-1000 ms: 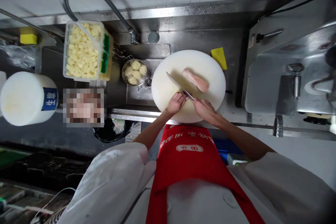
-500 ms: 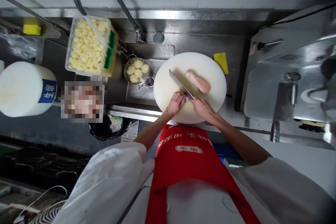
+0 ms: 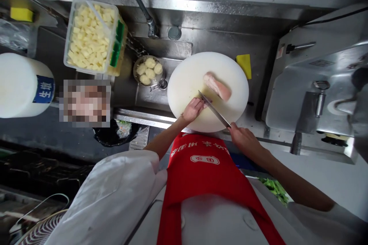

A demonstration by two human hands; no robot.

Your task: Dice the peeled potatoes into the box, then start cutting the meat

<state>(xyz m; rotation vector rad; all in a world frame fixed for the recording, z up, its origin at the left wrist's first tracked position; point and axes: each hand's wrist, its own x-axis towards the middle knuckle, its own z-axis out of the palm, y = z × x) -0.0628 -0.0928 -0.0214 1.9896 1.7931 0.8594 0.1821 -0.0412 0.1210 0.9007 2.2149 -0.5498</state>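
Note:
A round white cutting board (image 3: 184,76) lies beside the sink. My right hand (image 3: 240,136) is closed round the handle of a long knife (image 3: 217,113), at the board's lower right edge. The blade slants up and left across the board, its tip by my left fingers. My left hand (image 3: 193,110), fingers bent together, presses on a small pinkish piece of meat (image 3: 206,103), mostly hidden by the fingers and blade. Above it on the board rests a larger pale pink piece of meat (image 3: 217,85), touched by neither hand.
Left of the board, a pot (image 3: 149,71) of peeled round potatoes stands in the sink. A clear tub (image 3: 66,51) of pale cubes sits under the faucet (image 3: 140,4). A yellow sponge (image 3: 244,66) lies right of the board, near a metal machine (image 3: 290,99).
My right hand has drawn the knife back, down and to the right, away from my left hand. My left hand stays in nearly the same place on the board. The view has shifted slightly.

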